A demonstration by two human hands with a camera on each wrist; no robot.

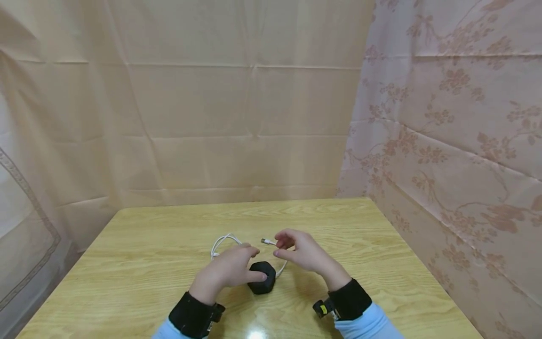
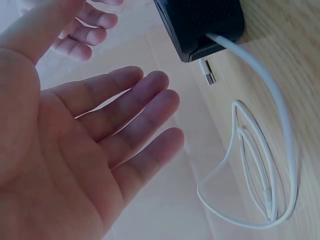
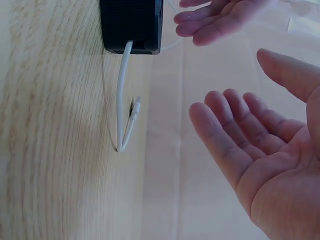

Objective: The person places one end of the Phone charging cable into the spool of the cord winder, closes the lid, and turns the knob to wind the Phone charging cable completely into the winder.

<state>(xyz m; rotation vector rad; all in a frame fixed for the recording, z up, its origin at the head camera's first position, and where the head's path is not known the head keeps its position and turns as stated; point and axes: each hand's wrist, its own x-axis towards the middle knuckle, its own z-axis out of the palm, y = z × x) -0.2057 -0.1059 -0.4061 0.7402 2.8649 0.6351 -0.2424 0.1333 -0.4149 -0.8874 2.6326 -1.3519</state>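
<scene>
The black block [image 1: 262,288] sits on the table [image 1: 139,263], white cable [image 1: 217,245] looping far left, plug [image 1: 265,241] beyond it. Left hand [image 1: 230,268] and right hand [image 1: 302,250] hover alongside, fingers relaxed and slightly spread, pinching nothing. The step seems to be positioning; grasping next calls for curling fingers.

A pale yellow, wood-grained desk [image 1: 139,273] with a glossy top and slightly rounded far corners stands with its far edge before a plain beige hanging cloth [image 1: 203,103], which is creased by straight horizontal and vertical fold lines and falls in soft, shallow ripples. Along the right side hangs a pale pink cloth [image 1: 457,117] printed with dusty-rose blossoms and branches, its folds slanting down toward the viewer, while at the far left a whitish cloth [image 1: 14,221] carries a curved, grey patterned band [image 1: 26,189]. Light catches the desktop's near part as a small white glare [image 1: 256,334].
</scene>
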